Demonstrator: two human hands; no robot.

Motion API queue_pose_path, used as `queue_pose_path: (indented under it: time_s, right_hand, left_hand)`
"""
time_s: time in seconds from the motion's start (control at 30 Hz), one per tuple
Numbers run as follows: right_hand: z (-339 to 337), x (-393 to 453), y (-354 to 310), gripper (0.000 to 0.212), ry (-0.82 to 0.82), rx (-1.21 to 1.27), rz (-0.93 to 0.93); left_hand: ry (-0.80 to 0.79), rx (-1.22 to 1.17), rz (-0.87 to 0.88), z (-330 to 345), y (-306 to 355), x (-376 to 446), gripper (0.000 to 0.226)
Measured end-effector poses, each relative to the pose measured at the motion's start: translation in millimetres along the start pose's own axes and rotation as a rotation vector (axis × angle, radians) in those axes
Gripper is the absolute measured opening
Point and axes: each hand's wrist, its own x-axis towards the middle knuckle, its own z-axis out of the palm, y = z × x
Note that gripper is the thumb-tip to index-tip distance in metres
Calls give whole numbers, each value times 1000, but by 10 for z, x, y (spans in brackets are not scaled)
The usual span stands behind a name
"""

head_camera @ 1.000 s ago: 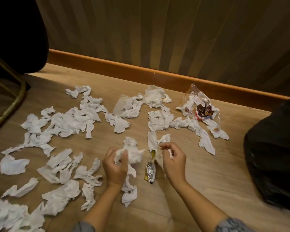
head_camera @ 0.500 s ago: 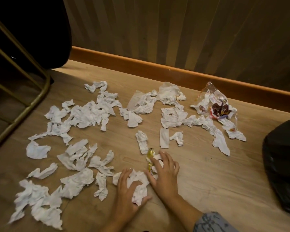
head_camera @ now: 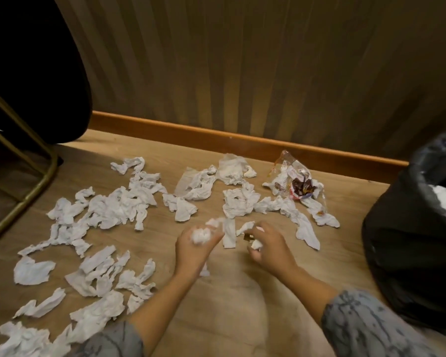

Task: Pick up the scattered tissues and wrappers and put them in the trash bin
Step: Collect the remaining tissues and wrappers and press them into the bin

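1. Trash bin (head_camera: 407, 243), lined with a black bag, stands off to the right of both hands, nearer the right hand (head_camera: 269, 247); its open mouth faces up.
2. Tissues (head_camera: 108, 215) lie scattered on the floor (head_camera: 232, 305), mostly left of and beyond the fingers.
3. Left hand (head_camera: 195, 249) has fingers curled round a white tissue wad (head_camera: 200, 234).
4. Right-hand fingers pinch a small tissue scrap and a wrapper (head_camera: 249, 237), which is blurred.
5. Likely next: carry both handfuls rightward.

Left hand (head_camera: 195, 247) raised, fingers curled shut around a wad. Right hand (head_camera: 267, 244) held beside it, fingers likewise closed; both forearms extended forward.
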Motion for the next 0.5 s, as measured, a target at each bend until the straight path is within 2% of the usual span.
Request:
queue_pose_path:
  time_s: [0.03, 0.13, 0.2, 0.27, 0.33, 0.43, 0.5]
  right_hand:
    - [-216, 134, -32, 24, -12, -43, -38]
    - [-945, 460, -193, 16, -81, -288, -133]
    - [-1456, 592, -313, 21, -103, -466, -184]
    - [-1948, 653, -360, 26, -80, -587, -226]
    - [-2371, 659, -314, 20, 19, -600, -246]
    - [-2817, 580, -139, 7, 328, -438, -183]
    - [-3085, 448, 30, 8, 525, -351, -113]
  left_hand:
    - [-28, -46, 10, 56, 204, 99, 23]
    - [-114, 95, 221, 250, 750, 328, 20]
    - [-170, 218, 377, 429, 1106, 380, 15]
    - [-217, 357, 517, 641, 1446, 402, 19]
    - [-245, 489, 635, 845, 1807, 386, 18]
    - [-259, 550, 727, 1129, 2274, 368, 13]
    - [-291, 543, 745, 1312, 2508, 327, 9]
